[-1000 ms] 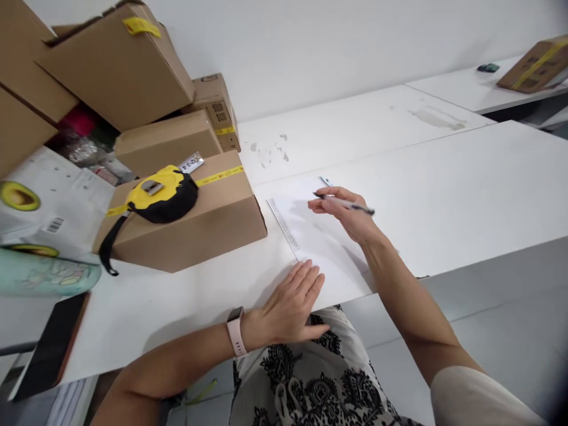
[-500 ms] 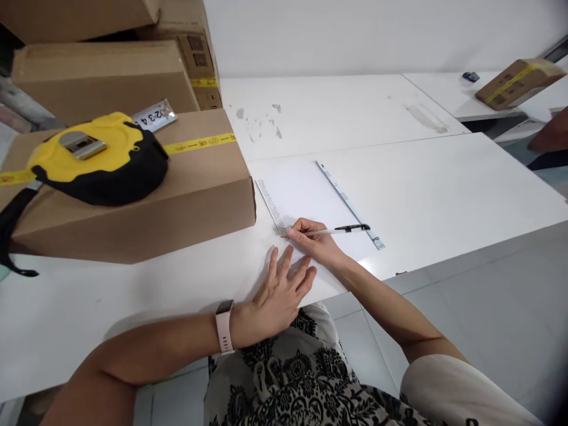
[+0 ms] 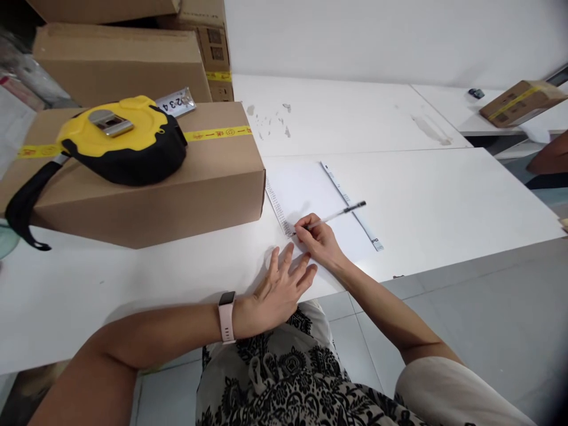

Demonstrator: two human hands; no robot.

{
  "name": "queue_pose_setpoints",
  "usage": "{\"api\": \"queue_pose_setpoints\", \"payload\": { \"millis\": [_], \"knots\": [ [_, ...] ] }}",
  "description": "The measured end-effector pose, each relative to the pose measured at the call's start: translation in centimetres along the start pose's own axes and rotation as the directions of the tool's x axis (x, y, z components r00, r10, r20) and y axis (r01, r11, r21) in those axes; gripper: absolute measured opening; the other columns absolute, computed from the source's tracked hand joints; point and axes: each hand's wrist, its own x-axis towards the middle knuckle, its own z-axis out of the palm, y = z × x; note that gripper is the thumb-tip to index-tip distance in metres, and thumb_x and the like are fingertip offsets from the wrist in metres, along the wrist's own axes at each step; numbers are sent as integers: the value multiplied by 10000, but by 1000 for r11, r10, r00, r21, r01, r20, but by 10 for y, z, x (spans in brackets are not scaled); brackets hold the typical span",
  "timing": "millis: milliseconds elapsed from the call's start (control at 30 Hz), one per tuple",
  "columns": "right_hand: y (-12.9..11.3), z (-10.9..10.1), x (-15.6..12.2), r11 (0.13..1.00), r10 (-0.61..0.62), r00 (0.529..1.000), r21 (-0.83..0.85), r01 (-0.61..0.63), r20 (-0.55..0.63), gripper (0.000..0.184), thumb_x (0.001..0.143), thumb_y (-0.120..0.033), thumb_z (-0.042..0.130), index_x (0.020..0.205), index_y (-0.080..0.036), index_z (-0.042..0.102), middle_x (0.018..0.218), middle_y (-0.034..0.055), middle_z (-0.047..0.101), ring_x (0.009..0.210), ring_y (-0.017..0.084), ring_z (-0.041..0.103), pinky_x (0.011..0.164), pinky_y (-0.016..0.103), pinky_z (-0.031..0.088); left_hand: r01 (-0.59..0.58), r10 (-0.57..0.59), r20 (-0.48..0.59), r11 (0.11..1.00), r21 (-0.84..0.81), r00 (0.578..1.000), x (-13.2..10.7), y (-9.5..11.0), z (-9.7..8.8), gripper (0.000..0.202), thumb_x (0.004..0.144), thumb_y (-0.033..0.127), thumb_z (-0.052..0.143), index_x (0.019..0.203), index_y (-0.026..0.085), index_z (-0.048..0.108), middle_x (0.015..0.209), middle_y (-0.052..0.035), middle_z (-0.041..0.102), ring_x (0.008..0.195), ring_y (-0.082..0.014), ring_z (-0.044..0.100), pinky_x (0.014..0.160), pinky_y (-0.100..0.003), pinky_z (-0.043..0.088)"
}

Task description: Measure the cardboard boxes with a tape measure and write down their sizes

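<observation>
Yellow and black, a tape measure (image 3: 124, 139) lay on top of a cardboard box (image 3: 155, 201) at the left of the frame, its black strap hanging off the box's left end. A band of yellow tape ran across the lid, and a small numbered tag (image 3: 176, 102) sat at the lid's far edge, just behind the tape measure. More cartons (image 3: 119, 59) were stacked in the upper left. The box stood on a white desk (image 3: 444, 201).

Below centre, the left hand (image 3: 277, 290) lay flat on the desk with its fingers released and spread, right at the near corner of a sheet of paper (image 3: 310, 189); a pale pink watch (image 3: 227, 316) circled the wrist. Just right of it, the right hand (image 3: 319, 239) had its fingers clenched on a pen (image 3: 335, 216), tip down at the sheet's left edge beside a column of small print, the capped end pointing up and right. The sheet lay flat, just beside the box's right end. 1 narrow printed strip (image 3: 350, 204) ran along the sheet's right edge, and the pen's capped end crossed above it.

In the upper right, a smaller box (image 3: 517, 100) with yellow tape rested on another desk, a small dark object (image 3: 477, 93) near it. Another person's arm (image 3: 548, 157) showed at the right edge.
</observation>
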Motion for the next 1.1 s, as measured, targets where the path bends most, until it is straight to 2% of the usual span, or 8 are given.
{"api": "queue_pose_setpoints", "payload": {
  "millis": [67,133,267,333,467,633,767,1100],
  "knots": [
    [2,1,-1,1000,-2,1000,24,1,6,354,885,-565,699,939,-222,626,820,9,630,665,144,561,597,294,448,3,-3,2,1000,3,1000,0,-1,-3,654,975,397,507,1565,124,431,1604,-167,465,1475,-500,360,1169,-667,289],
    [5,3,-2,998,-3,1000,58,3,-5,362,849,-555,742,938,-226,619,855,15,632,686,148,571,607,297,460,3,-2,12,1000,-6,1000,1,-2,-4,643,973,392,506,1558,130,446,1589,-160,487,1463,-491,380,1156,-649,316],
    [8,3,-4,999,17,999,38,-15,-46,344,870,-522,715,816,-242,525,641,-59,484,533,112,414,497,265,341,5,-5,20,1000,-25,1000,2,-3,-4,638,976,385,488,1564,139,441,1594,-155,479,1465,-473,372,1167,-648,300],
    [8,3,-4,1000,1,999,-8,-1,-39,330,889,-481,682,773,-242,486,599,-76,423,505,100,352,476,256,286,3,-2,28,1000,-25,1000,2,-3,-4,643,980,374,479,1574,134,426,1594,-158,476,1462,-463,374,1167,-647,296],
    [4,2,-4,998,-38,999,-52,39,22,282,880,-411,661,761,-240,470,591,-80,409,510,95,347,488,252,293,11,-11,21,1000,-14,1000,0,-2,-6,656,985,350,478,1590,112,400,1588,-174,479,1446,-450,389,1158,-629,304],
    [4,3,-4,997,-37,998,-71,41,56,271,884,-408,650,771,-241,469,606,-74,433,522,100,370,501,256,314,12,-12,27,1000,-21,1000,0,0,-5,665,984,335,476,1603,109,384,1599,-176,464,1454,-450,372,1164,-622,288],
    [4,3,-5,996,-47,997,-78,51,60,268,892,-402,645,769,-243,467,607,-75,424,520,100,362,500,258,308,3,-3,28,1000,-20,1000,1,-2,-8,658,978,345,496,1590,117,414,1579,-173,491,1429,-453,406,1150,-620,306],
    [9,2,-4,989,-68,996,-129,75,58,271,908,-401,639,762,-243,474,607,-68,427,542,113,386,516,263,330,-9,9,30,1000,8,1000,0,-4,-13,666,997,349,464,1609,102,375,1572,-174,501,1407,-424,441,1165,-579,317]
  ]
}}
